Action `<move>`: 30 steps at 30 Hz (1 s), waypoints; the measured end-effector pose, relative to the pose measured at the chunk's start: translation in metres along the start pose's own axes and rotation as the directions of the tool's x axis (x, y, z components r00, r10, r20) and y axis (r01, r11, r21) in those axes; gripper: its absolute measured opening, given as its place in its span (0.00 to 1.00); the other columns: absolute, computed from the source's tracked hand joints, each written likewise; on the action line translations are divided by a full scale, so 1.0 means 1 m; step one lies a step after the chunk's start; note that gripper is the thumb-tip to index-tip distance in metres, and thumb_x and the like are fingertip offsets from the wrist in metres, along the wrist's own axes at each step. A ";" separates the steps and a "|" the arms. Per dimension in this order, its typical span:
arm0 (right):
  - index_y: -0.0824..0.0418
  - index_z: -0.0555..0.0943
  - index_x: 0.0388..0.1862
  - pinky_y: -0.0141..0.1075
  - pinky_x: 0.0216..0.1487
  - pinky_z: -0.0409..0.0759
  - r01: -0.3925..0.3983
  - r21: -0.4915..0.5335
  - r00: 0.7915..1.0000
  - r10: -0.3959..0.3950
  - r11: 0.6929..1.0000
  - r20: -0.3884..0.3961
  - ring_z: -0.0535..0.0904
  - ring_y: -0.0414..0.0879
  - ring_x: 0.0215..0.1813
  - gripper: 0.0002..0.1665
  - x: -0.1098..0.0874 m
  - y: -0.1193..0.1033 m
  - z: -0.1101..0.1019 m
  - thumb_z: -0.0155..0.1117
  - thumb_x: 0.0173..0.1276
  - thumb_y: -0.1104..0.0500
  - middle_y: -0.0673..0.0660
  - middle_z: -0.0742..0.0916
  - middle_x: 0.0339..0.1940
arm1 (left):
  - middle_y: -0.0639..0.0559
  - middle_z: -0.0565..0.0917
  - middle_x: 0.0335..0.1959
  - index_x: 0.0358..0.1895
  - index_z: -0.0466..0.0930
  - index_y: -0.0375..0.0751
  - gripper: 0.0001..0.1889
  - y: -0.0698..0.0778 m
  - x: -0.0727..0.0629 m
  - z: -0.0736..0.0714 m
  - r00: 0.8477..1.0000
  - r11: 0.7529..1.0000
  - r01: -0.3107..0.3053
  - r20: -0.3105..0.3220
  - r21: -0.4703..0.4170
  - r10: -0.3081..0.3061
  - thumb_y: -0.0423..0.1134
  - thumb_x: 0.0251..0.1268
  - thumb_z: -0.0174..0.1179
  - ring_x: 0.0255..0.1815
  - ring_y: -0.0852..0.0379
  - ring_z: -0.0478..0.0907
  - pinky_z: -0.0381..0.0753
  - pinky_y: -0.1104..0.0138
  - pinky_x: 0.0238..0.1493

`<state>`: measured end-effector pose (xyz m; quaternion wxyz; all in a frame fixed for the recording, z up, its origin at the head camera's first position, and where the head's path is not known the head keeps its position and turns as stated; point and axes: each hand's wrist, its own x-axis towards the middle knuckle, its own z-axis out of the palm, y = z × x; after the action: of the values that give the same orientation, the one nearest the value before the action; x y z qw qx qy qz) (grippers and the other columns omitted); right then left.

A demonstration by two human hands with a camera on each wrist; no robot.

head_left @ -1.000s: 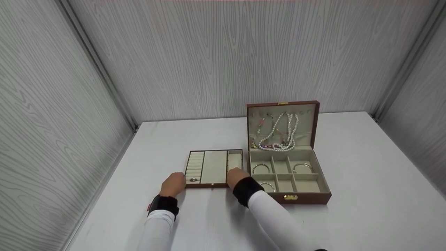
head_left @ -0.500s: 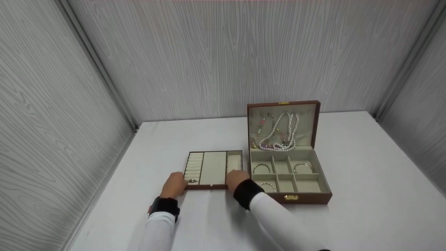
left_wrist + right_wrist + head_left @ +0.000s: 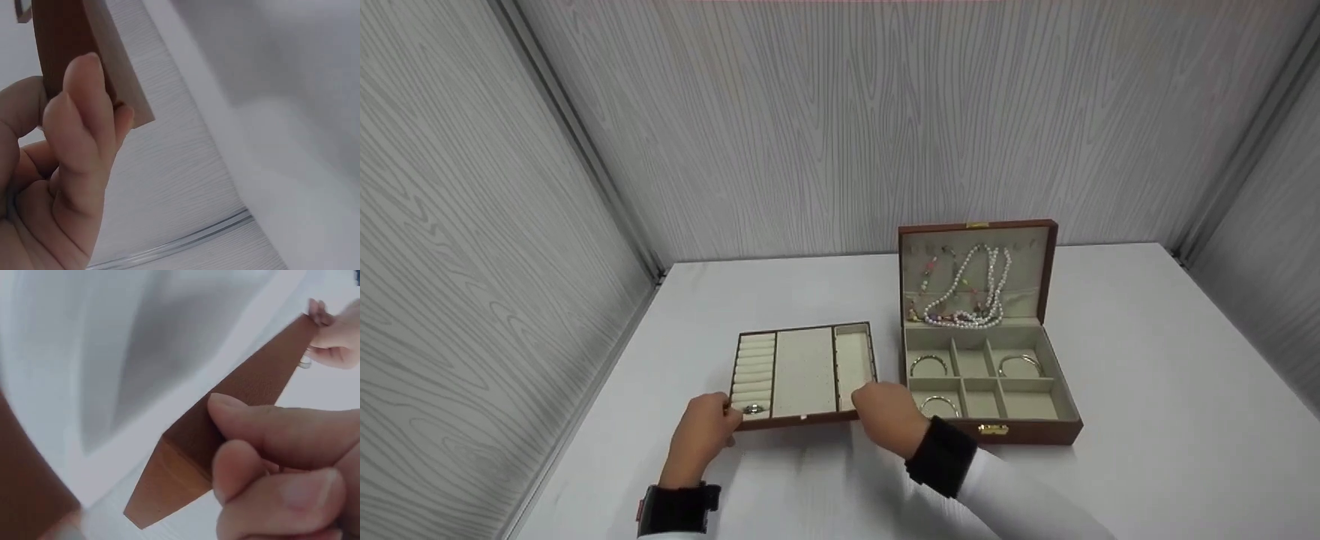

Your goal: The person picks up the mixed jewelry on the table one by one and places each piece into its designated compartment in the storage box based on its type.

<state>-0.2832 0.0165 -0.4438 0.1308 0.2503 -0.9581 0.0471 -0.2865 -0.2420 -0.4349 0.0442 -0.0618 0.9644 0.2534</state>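
Note:
A shallow jewelry tray [image 3: 791, 424] with brown sides and a cream lining is held between both hands, tilted and raised off the table. Ring rolls [image 3: 754, 367] fill its left section, and a silver ring [image 3: 752, 409] lies at their near end. At the tray's near left corner, my left hand [image 3: 701, 435] pinches the edge; in the left wrist view its fingertips [image 3: 84, 84] press the brown side. My right hand [image 3: 889, 416] grips the near right corner, its thumb [image 3: 236, 413] against the brown wall in the right wrist view.
To the right stands an open brown jewelry box [image 3: 1035, 433], its lid upright behind. Pearl and beaded necklaces [image 3: 967, 319] hang inside the lid. Several compartments below include silver bangles [image 3: 1020, 366]. Wood-grain panels [image 3: 810, 127] enclose the white table [image 3: 1155, 375].
Both hands have lifted the tray from the table and brought it nearer and slightly left, with its right side angled. The jewelry box stays in place; the view shifts slightly.

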 end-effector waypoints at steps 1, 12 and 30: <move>0.59 0.72 0.12 0.39 0.16 0.74 0.012 0.017 1.000 -0.012 1.000 -0.010 0.78 0.46 0.19 0.13 -0.006 0.000 -0.005 0.60 0.50 0.71 0.54 0.80 0.14 | 0.48 0.80 0.21 0.25 0.75 0.36 0.05 0.002 -0.008 -0.003 1.000 1.000 0.000 -0.010 0.001 0.000 0.32 0.54 0.52 0.17 0.60 0.75 0.68 0.69 0.19; 0.56 0.66 0.13 0.32 0.17 0.64 0.046 0.180 0.987 -0.016 0.983 -0.163 0.71 0.42 0.16 0.18 -0.082 0.028 -0.055 0.68 0.49 0.62 0.48 0.73 0.12 | 0.54 0.78 0.14 0.21 0.77 0.38 0.04 0.055 -0.079 -0.016 0.997 0.997 -0.075 -0.035 -0.001 0.075 0.32 0.48 0.54 0.14 0.63 0.73 0.68 0.71 0.17; 0.55 0.77 0.19 0.32 0.23 0.66 -0.396 0.210 0.914 0.405 0.894 0.003 0.69 0.37 0.22 0.09 -0.164 0.145 -0.078 0.69 0.50 0.65 0.47 0.79 0.17 | 0.62 0.60 0.10 0.11 0.57 0.49 0.14 0.175 -0.037 0.077 0.870 0.868 -0.492 0.005 -0.062 0.493 0.32 0.43 0.51 0.12 0.65 0.57 0.54 0.75 0.15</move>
<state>-0.1986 0.2314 -0.4180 0.1111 0.0589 -0.9761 0.1771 -0.2703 -0.0495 -0.4128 -0.0140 0.1874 0.9399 0.2851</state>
